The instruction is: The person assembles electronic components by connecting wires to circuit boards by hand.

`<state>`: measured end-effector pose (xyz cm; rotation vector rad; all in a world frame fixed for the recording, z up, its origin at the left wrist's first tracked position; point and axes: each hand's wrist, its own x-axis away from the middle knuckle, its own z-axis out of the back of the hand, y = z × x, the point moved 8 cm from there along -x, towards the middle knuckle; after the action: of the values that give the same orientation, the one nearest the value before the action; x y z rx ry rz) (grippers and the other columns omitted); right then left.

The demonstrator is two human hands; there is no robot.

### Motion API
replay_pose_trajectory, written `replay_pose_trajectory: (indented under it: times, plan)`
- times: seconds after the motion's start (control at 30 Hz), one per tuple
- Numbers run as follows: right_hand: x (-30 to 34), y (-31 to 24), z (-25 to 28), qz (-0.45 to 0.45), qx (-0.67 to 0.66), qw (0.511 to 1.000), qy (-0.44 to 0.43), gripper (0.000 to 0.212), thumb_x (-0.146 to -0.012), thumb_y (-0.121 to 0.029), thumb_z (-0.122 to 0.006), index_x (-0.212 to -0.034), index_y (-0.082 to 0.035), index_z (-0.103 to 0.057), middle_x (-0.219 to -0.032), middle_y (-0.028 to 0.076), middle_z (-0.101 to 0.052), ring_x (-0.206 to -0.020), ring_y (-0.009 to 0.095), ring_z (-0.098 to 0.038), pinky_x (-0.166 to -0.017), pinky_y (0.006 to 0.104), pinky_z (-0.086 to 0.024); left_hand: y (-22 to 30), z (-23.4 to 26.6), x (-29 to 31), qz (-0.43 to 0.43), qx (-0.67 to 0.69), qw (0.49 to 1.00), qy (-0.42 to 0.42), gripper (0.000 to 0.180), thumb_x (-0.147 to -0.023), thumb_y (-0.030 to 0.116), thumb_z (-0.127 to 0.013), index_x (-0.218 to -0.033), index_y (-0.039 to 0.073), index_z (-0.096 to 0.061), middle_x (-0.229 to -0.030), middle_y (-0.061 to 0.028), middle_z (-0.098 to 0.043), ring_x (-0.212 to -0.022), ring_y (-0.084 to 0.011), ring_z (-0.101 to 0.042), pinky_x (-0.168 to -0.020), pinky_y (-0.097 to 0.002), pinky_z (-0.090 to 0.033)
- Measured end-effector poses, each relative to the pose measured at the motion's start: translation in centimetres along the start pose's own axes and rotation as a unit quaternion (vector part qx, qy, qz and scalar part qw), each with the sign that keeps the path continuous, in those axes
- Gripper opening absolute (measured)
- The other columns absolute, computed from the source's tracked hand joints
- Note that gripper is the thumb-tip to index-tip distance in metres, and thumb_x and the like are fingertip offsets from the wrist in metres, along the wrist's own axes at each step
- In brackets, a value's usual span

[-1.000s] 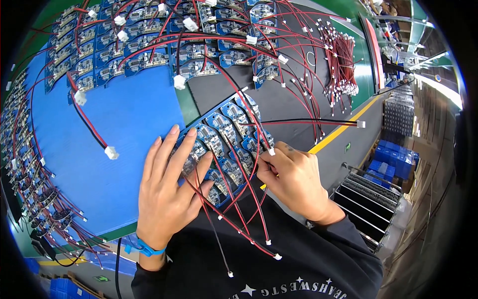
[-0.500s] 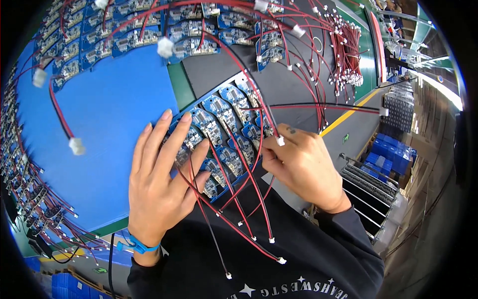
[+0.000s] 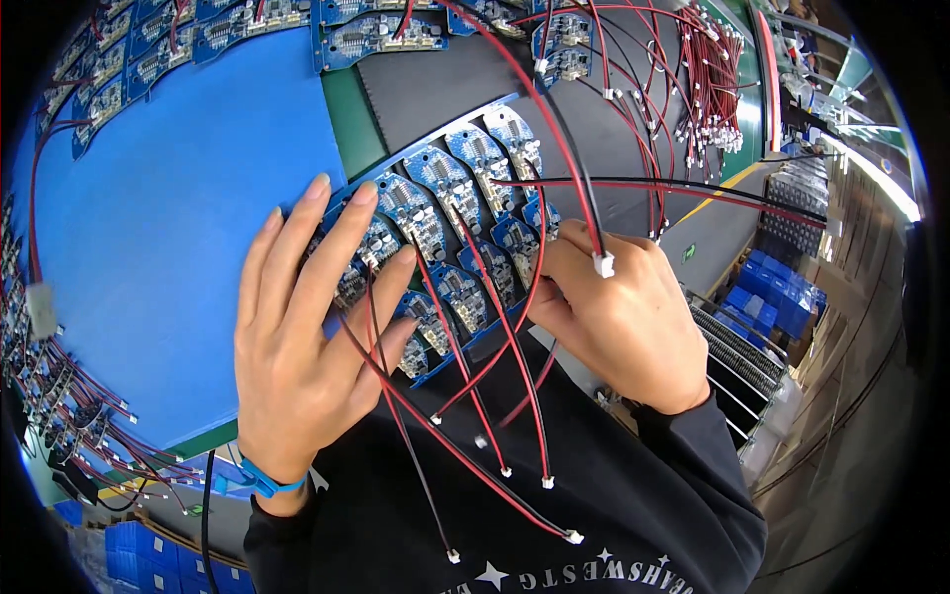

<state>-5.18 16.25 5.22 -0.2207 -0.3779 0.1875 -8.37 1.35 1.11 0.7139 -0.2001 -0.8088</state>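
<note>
A blue panel of several joined circuit boards (image 3: 432,180) lies tilted in front of me, its far end up and to the right. Across its left end my left hand (image 3: 307,346) rests with spread fingers, the tips touching the boards. My right hand (image 3: 628,317) is at the panel's right edge, thumb and fingers pinched together; what they hold there is hidden. Red-and-black wires (image 3: 488,287) run from the boards down over my dark top and end in small white plugs (image 3: 574,537). Another wire pair (image 3: 569,148) arches above my right hand, its white plug (image 3: 605,264) in front of the knuckles.
A blue mat (image 3: 198,218) covers the left of the table. More circuit boards (image 3: 381,38) stand in rows along the far side. A bundle of red wires (image 3: 711,84) lies at the far right on a dark mat (image 3: 426,99). Blue boxes (image 3: 767,292) stand beyond the table on the right.
The far rows of boards and the blue mat have shifted up in the view. My right hand sits slightly further right, still pinched at the panel's edge. My left hand stays spread on the panel.
</note>
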Motion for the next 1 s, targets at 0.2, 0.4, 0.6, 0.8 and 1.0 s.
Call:
replay_pose_trajectory:
  times: [0.2, 0.4, 0.6, 0.8, 1.0]
  plan:
    - [0.5, 1.5, 0.0, -0.064, -0.101, 0.993, 0.024, 0.012, -0.069, 0.0, -0.069, -0.078, -0.001, -0.061, -0.066, 0.009, -0.055, -0.056, 0.027, -0.056, -0.053, 0.0363, -0.044, -0.2, -0.2, 0.3, -0.006, 0.008, 1.0, -0.004, 0.045, -0.069, 0.019, -0.075, -0.112, 0.004, -0.071, -0.14, -0.0163, -0.051, -0.134, -0.041, -0.042, -0.109, -0.0565, -0.033]
    - [0.8, 1.9, -0.6, -0.082, -0.132, 0.987, 0.037, 0.013, -0.07, -0.002, -0.07, -0.08, -0.002, -0.061, -0.068, 0.009, -0.056, -0.055, 0.024, -0.056, -0.053, 0.0344, -0.044, -0.3, -0.2, 0.4, -0.006, 0.01, 1.0, -0.007, 0.046, -0.069, 0.019, -0.075, -0.113, 0.004, -0.071, -0.141, -0.0163, -0.051, -0.134, -0.0406, -0.042, -0.109, -0.0558, -0.032]
    - [0.8, 1.5, -0.6, -0.102, -0.091, 0.99, 0.02, 0.01, -0.075, -0.004, -0.066, -0.076, 0.0, -0.057, -0.074, 0.015, -0.059, -0.068, 0.036, -0.061, -0.06, 0.0429, -0.048, -0.3, -0.4, 0.3, -0.003, 0.011, 1.0, -0.01, 0.046, -0.07, 0.019, -0.075, -0.113, 0.005, -0.071, -0.141, -0.0162, -0.051, -0.134, -0.0405, -0.042, -0.109, -0.0557, -0.032]
    - [0.7, 2.1, -0.7, -0.105, -0.131, 0.986, 0.015, 0.009, -0.074, -0.002, -0.066, -0.075, 0.0, -0.057, -0.072, 0.014, -0.059, -0.065, 0.035, -0.06, -0.059, 0.0418, -0.048, -0.3, -0.3, 0.2, -0.002, 0.005, 1.0, -0.005, 0.045, -0.069, 0.019, -0.075, -0.111, 0.004, -0.071, -0.14, -0.0162, -0.051, -0.134, -0.0404, -0.042, -0.109, -0.0555, -0.033]
    - [2.0, 3.2, 0.0, -0.116, -0.289, 0.948, 0.064, 0.009, -0.074, 0.003, -0.07, -0.082, 0.001, -0.067, -0.068, 0.008, -0.056, -0.055, 0.019, -0.055, -0.053, 0.029, -0.044, -0.2, -0.1, 0.3, -0.002, 0.012, 1.0, -0.006, 0.045, -0.068, 0.019, -0.076, -0.111, 0.004, -0.072, -0.14, -0.0161, -0.052, -0.134, -0.0405, -0.043, -0.109, -0.0557, -0.033]
